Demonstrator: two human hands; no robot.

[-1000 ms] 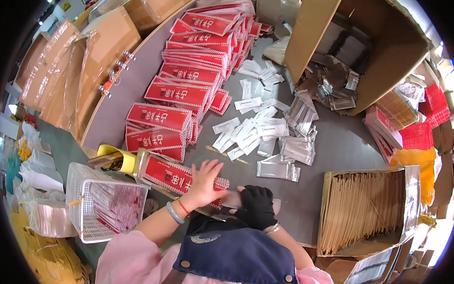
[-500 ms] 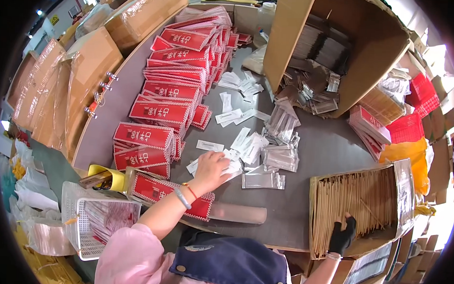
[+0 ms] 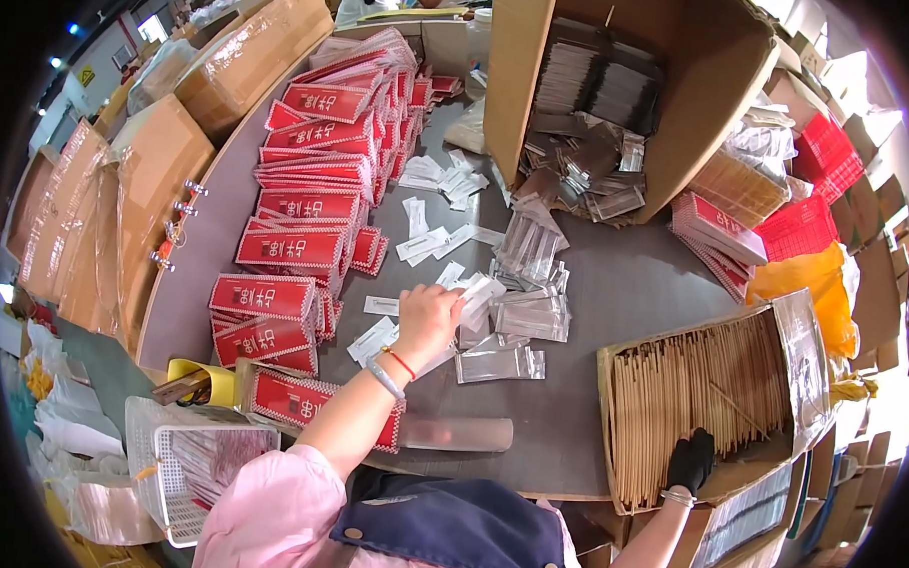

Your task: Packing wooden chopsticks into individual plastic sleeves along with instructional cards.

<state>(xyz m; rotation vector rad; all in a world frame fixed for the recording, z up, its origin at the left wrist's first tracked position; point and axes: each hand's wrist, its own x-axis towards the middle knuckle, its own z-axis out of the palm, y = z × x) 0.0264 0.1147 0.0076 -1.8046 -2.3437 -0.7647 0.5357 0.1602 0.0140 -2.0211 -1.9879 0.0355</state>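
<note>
The grey bench [image 3: 614, 290] was crowded with rows of red packets [image 3: 296, 248] from nine to twelve o'clock, a tipped carton of clear sleeves [image 3: 590, 119] at one o'clock and an open box of wooden sticks [image 3: 701, 393] at four o'clock. The bare left hand [image 3: 428, 318] was closed on a small white slip [image 3: 479, 290] at the centre, among loose white slips and clear sleeves [image 3: 502, 364], while the black-gloved right hand [image 3: 691, 461] pressed on the sticks, though whether it gripped any I could not tell. Judging by the clutter, the left hand might lift two clinging slips at once, and the right might drag loose sticks over the box's low front edge
</note>
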